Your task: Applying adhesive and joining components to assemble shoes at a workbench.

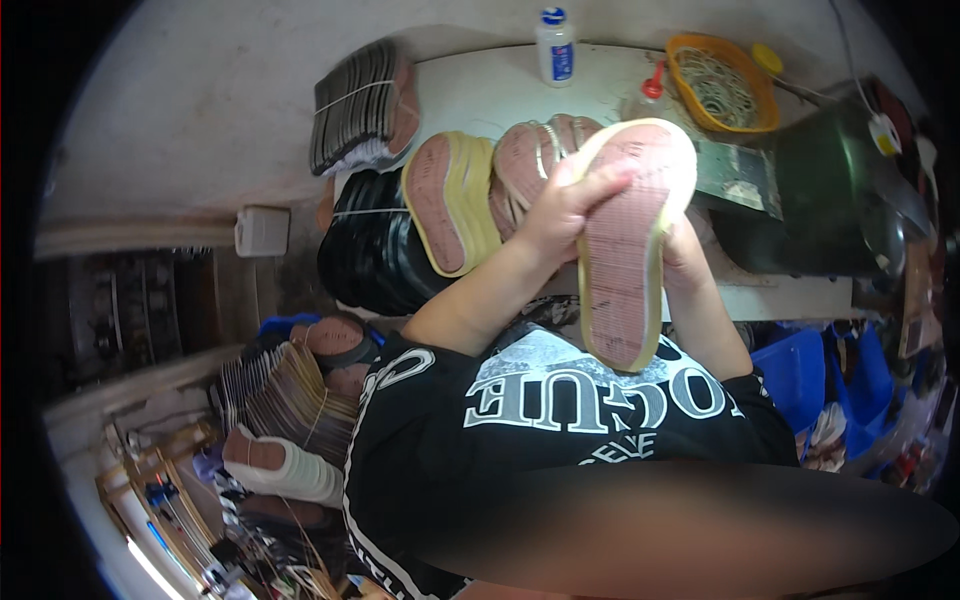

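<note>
A shoe sole (625, 260) with a pink ribbed face and a pale yellow edge is held up in front of my chest, its long side running toward me. My left hand (565, 210) grips its left edge, the thumb lying across the pink face. At the right edge my right hand (682, 255) supports it, with most of its fingers hidden behind the sole. Left of my hands, a row of yellow-edged pink soles (450, 205) stands on the white table (480, 75). Beside it are pink soles with shiny bands (530, 160), partly covered by my left hand.
A tied black sole stack (365, 245) and a grey stack (360, 105) stand at the left. Farther back are a blue-capped white bottle (556, 50), a red-tipped bottle (648, 95) and an orange basket of bands (722, 85). A dark green machine (820, 190) occupies the right.
</note>
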The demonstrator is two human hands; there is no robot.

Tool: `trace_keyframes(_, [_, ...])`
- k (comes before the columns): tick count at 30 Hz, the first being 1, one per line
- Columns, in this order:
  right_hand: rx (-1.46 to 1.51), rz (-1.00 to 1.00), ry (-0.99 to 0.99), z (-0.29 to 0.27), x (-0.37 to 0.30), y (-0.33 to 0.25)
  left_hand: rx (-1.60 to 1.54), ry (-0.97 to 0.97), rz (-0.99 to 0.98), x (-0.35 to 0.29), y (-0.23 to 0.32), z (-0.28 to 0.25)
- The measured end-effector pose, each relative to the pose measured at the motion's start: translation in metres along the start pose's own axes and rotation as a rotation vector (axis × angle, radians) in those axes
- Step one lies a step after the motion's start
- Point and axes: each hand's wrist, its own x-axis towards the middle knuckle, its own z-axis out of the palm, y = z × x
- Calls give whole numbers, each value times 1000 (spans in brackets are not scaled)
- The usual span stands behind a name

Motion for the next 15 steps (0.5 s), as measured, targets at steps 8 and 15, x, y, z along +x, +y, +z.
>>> trace_keyframes(8, [-465, 182, 28, 35, -3, -34, 228, 82, 135, -13, 10, -7])
trace_keyframes(15, [-717, 51, 241, 37, 12, -28, 578, 327, 297, -6, 8, -12])
